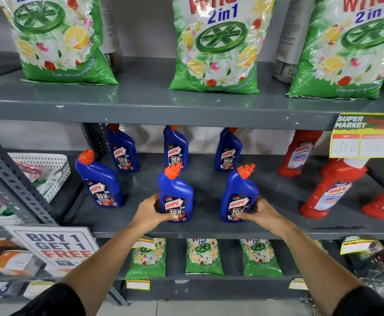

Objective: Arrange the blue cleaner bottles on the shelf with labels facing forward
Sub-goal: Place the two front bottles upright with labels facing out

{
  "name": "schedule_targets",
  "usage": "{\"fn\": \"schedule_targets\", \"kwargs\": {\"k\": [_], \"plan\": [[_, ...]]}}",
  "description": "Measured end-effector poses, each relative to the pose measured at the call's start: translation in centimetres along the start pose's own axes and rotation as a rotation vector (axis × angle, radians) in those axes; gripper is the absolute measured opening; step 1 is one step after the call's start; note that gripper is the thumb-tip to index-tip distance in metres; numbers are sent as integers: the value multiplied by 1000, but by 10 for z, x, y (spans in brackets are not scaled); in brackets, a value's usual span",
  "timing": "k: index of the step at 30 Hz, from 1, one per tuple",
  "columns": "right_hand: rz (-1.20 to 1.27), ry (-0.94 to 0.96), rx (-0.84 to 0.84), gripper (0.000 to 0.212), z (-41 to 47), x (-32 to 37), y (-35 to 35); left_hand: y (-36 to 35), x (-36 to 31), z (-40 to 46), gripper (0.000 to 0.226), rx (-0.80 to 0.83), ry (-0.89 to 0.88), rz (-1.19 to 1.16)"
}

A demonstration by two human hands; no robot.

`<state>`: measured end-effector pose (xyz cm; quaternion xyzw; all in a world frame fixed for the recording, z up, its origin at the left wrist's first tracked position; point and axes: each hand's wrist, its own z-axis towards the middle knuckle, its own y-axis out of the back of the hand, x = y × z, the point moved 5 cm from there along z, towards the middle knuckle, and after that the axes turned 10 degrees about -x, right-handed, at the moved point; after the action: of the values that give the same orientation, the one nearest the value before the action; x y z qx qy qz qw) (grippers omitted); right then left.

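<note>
Several blue cleaner bottles with orange caps stand on the grey middle shelf (209, 229), labels toward me. My left hand (151, 213) grips the base of the front middle bottle (175, 192). My right hand (260, 212) holds the base of the front right bottle (240, 192). A third front bottle (100, 181) stands free at the left. Behind them stand three more: back left bottle (122, 149), back middle bottle (175, 148), back right bottle (228, 150).
Red cleaner bottles (330, 185) crowd the shelf's right end under a yellow price tag (361, 142). Green detergent bags (213, 46) fill the shelf above and the one below. A white perforated basket (49, 169) and a "Buy 1 Get 1 Free" sign (56, 247) are at left.
</note>
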<state>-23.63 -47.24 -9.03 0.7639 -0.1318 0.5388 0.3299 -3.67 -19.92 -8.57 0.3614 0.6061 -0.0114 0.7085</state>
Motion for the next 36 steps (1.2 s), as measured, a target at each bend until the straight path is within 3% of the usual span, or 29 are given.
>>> {"fn": "schedule_targets", "kwargs": {"k": [30, 36], "plan": [[-10, -16, 15, 50, -11, 7, 2, 0, 2, -5, 57, -14, 16, -44], [65, 32, -125, 63, -17, 13, 10, 6, 1, -14, 64, -42, 33, -97]]}}
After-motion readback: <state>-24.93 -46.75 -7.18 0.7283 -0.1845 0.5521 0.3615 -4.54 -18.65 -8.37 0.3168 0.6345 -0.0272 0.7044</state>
